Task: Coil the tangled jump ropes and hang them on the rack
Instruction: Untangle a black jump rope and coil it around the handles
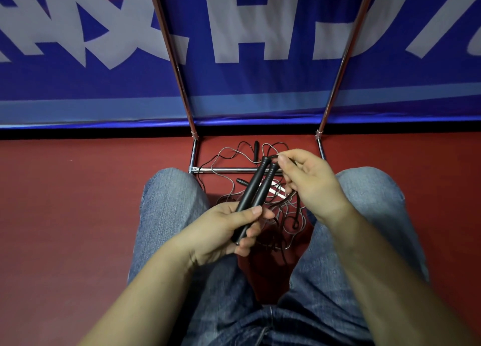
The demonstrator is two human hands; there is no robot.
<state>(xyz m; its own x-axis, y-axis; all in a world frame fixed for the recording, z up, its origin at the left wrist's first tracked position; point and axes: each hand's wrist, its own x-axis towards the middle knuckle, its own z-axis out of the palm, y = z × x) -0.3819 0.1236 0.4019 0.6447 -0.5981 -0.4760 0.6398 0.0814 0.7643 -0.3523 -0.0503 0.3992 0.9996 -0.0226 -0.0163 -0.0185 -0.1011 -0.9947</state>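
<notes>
My left hand [229, 228] grips two black jump rope handles [256, 189] side by side, their tips pointing up and away. At those tips my right hand [307, 181] pinches the thin black cord where it leaves the handles. Below the hands, between my knees, a tangle of thin black and grey ropes [283, 215] lies on the red floor. More loops and two loose black handles [256, 150] lie around the rack's base bar. The chrome rack [223, 170] stands in front of me, its two uprights rising out of view.
My knees in blue jeans [171, 197] flank the rope pile. A blue banner with large white letters [247, 90] hangs behind the rack. Red floor [78, 189] stretches to both sides.
</notes>
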